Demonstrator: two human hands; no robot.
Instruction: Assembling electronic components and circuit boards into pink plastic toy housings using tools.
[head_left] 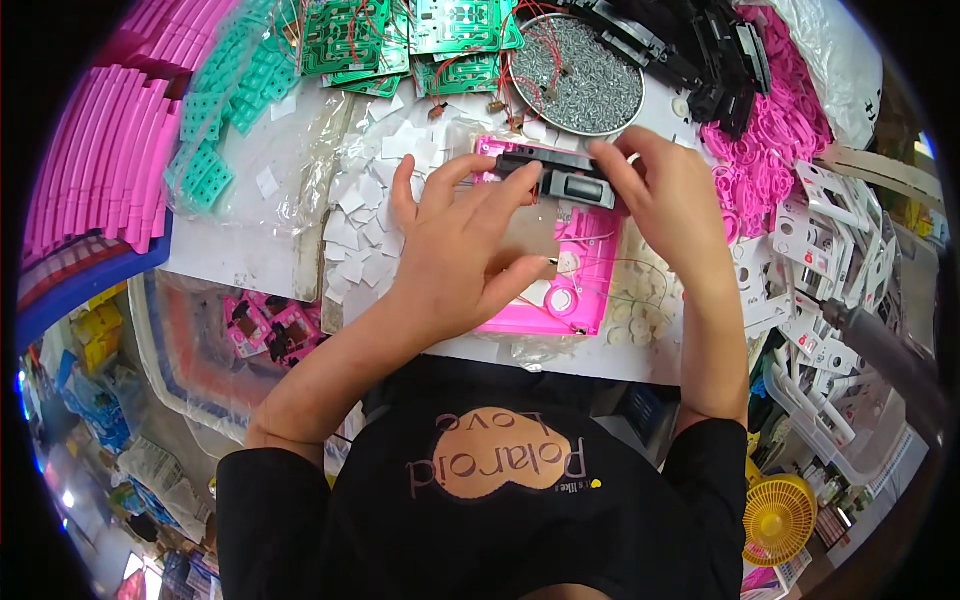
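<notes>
While touching the black part with splayed left hand, pinching its end with curled right hand. All over the pink case, near the bench's front edge.

"Any lettering noted?"
"On my black T-shirt: words across a peach patch, plus a smaller line by a yellow heart."
"And the white panels?"
"Marks too small to read."
</notes>
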